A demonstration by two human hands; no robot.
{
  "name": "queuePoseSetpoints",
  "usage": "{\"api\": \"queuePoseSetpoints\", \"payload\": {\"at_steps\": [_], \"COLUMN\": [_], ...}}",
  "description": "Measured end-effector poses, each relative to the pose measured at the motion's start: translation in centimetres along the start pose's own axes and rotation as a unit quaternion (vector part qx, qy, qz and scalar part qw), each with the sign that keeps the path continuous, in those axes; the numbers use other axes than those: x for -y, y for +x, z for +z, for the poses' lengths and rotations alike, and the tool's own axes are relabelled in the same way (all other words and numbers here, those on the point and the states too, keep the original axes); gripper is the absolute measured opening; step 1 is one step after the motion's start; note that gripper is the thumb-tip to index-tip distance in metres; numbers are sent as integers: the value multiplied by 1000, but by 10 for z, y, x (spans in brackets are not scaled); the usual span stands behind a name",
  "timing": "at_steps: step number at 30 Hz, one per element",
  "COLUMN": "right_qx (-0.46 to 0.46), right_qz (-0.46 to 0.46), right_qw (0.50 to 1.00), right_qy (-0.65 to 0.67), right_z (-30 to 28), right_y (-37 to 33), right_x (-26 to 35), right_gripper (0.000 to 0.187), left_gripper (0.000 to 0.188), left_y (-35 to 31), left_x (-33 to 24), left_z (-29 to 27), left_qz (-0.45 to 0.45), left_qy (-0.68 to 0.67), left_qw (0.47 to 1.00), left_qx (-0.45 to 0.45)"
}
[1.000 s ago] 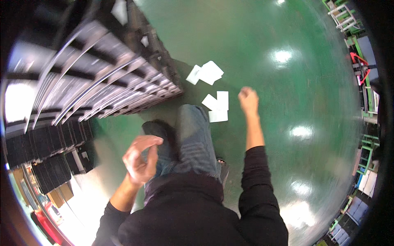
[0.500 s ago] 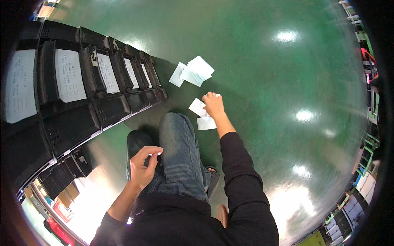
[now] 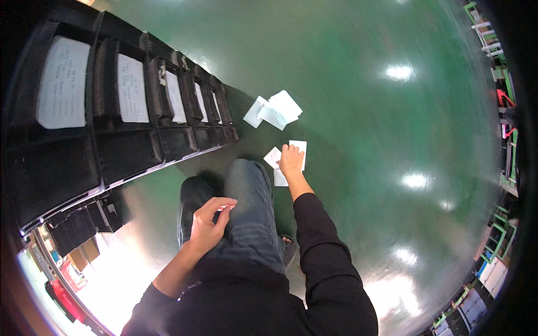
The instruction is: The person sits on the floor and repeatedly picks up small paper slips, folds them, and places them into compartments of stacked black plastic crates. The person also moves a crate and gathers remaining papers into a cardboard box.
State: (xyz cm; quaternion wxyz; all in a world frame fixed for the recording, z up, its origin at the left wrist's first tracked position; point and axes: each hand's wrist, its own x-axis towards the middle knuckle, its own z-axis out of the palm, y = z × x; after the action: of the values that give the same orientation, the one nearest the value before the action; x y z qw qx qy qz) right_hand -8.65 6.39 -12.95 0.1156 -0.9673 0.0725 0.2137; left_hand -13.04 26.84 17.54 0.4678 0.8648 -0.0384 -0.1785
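White paper slip (image 3: 302, 148) on green floor (image 3: 358, 145), less covered by right hand (image 3: 291, 162) than before
Its top edge now shows; fingers touch it (gripping or not, I cannot tell); left hand (image 3: 209, 224) curls above jeans (image 3: 250, 201), grip also unclear

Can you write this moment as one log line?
right hand over white rectangular paper slips on shiny green floor; left hand fingers curled above faded blue denim jeans; left side, black bins bearing white sheets

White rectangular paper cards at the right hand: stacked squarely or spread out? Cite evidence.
Spread out: around the right hand, white rectangular paper cards show at differing angles against the glossy green floor.
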Motion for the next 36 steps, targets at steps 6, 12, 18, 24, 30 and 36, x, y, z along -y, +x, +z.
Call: {"api": "queuePoseSetpoints", "payload": {"at_steps": [6,12,18,24,30,36], "right_qx": [45,2,-4,-124,27,37], "right_qz": [44,55,25,71,-84,-218], "right_qw": [997,998,999,902,692,717], "right_qy": [-45,-43,-38,407,717,661], "right_z": [14,18,14,-71,-222,-296], "right_y": [4,-6,-3,-37,-181,-262], "right_x": [20,15,15,25,67,124], "right_gripper": [21,18,17,28,14,25], "left_gripper": [16,17,17,23,32,28], "left_y": [-27,-44,-50,-41,-31,-87], "left_x": [6,12,17,5,-35,-55], "left_z": [-14,-15,-16,-24,-27,-92], "left_qz": [-25,-19,-13,37,24,-7], "left_qy": [31,20,30,22,-154,-341], "left_qw": [998,999,998,998,971,939], "left_qx": [-50,-43,-48,-42,-181,-45]}}
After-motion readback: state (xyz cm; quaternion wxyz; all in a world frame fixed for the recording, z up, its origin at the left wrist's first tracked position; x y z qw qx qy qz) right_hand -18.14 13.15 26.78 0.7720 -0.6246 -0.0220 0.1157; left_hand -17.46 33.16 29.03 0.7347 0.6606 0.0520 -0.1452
